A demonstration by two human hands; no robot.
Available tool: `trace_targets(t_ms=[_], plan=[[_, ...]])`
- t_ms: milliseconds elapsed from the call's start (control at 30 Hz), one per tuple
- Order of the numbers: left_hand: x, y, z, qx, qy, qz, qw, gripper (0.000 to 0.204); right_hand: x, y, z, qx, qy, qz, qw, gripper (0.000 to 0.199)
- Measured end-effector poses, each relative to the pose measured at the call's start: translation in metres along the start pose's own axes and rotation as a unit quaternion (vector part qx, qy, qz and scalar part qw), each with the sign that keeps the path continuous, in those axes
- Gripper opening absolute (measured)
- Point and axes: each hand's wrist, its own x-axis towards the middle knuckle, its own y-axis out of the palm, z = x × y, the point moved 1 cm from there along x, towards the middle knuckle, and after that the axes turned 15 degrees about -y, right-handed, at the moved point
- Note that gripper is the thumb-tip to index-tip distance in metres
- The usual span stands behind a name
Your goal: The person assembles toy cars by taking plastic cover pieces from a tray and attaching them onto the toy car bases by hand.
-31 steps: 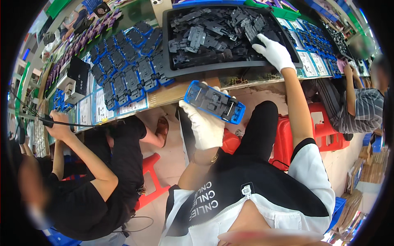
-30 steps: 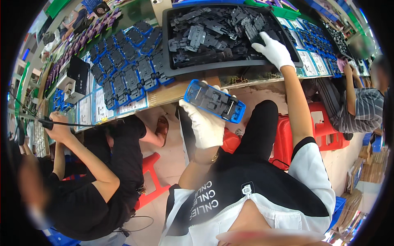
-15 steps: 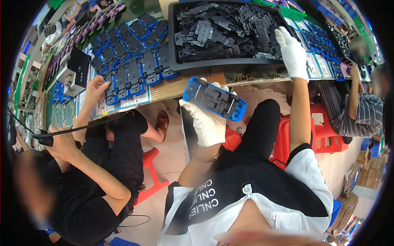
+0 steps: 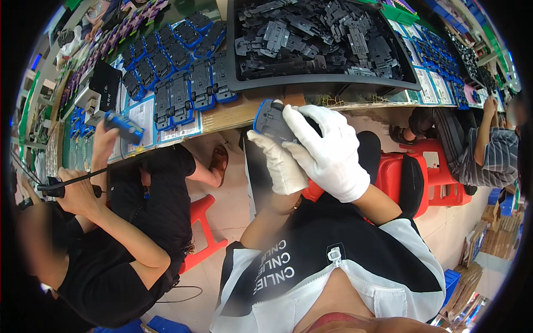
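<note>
A blue toy car body [image 4: 259,115], underside up, rests in my left hand [image 4: 282,166], its gloved fingers closed round it. On the underside lies a dark grey chassis plate [image 4: 273,123], partly hidden. My white-gloved right hand [image 4: 327,147] is closed over the plate's right part, fingers along the far side and thumb on the near side. Both hands are above my lap, just in front of the table edge. Beyond them stands a large black tray [image 4: 327,82] heaped with loose black chassis plates [image 4: 276,38].
Rows of blue toy cars [image 4: 173,100] lie underside up on the table at left. Another person's hand [image 4: 102,141] there holds a blue car [image 4: 125,127] beside a small black-and-white device [image 4: 100,91]. More blue cars [image 4: 433,53] lie at right. Red stools [image 4: 388,177] stand below.
My right hand has come from the tray's right edge down to the toy car, where a chassis plate now covers its underside. The co-worker at left has lifted a car off the table.
</note>
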Motion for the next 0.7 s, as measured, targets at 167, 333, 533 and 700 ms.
trace_targets(t_ms=[167,333,533,700], plan=[[-0.007,0.002,-0.001,-0.026,0.003,0.046,0.999,0.081,-0.002,0.003,0.000,-0.010,-0.009,-0.004,1.000,0.056],[-0.001,-0.008,0.012,-0.133,-0.034,0.118,0.983,0.051,-0.003,0.003,0.004,-0.075,-0.020,0.000,0.997,0.051],[0.007,-0.002,-0.009,-0.086,0.017,0.071,0.994,0.037,-0.022,-0.003,-0.033,0.232,0.056,-0.109,0.965,0.035],[0.006,-0.007,-0.019,-0.099,0.036,0.041,0.994,0.038,-0.032,0.006,-0.023,0.567,0.351,-0.076,0.741,0.052]])
